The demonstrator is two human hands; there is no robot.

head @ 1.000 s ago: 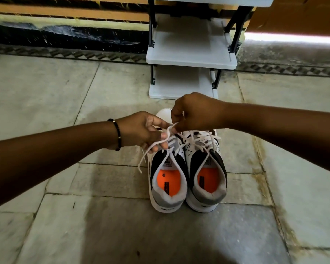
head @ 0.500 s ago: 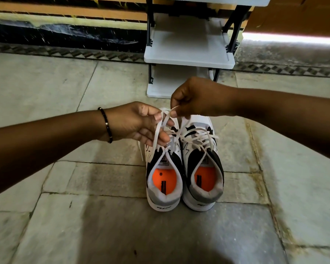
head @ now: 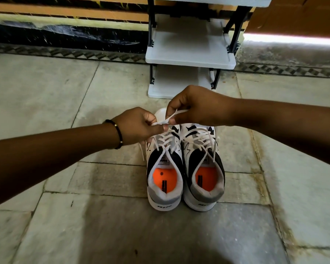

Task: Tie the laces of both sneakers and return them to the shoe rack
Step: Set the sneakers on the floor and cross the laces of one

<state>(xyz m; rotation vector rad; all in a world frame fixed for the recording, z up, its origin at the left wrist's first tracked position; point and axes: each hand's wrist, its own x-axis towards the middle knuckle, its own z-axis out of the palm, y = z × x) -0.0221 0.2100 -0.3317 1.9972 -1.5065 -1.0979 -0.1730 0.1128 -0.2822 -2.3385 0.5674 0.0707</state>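
Observation:
Two white, black and grey sneakers with orange insoles stand side by side on the floor, heels toward me: the left sneaker (head: 165,180) and the right sneaker (head: 203,174). My left hand (head: 136,125) and my right hand (head: 195,106) hover over the left sneaker's toe, both pinching its white lace (head: 169,120), which runs taut between the fingers. A loose lace end hangs down the left sneaker's outer side. The right sneaker's lace lies loose across its tongue. The white shoe rack (head: 191,58) stands just beyond the sneakers.
The floor (head: 65,225) is grey stone tile. A wall with a black base band and a patterned border runs along the back. The rack's lower shelves hold nothing.
Both hands have come closer together over the left sneaker's toe, and the lace loop held up half a second ago is now pulled into a short taut stretch between them.

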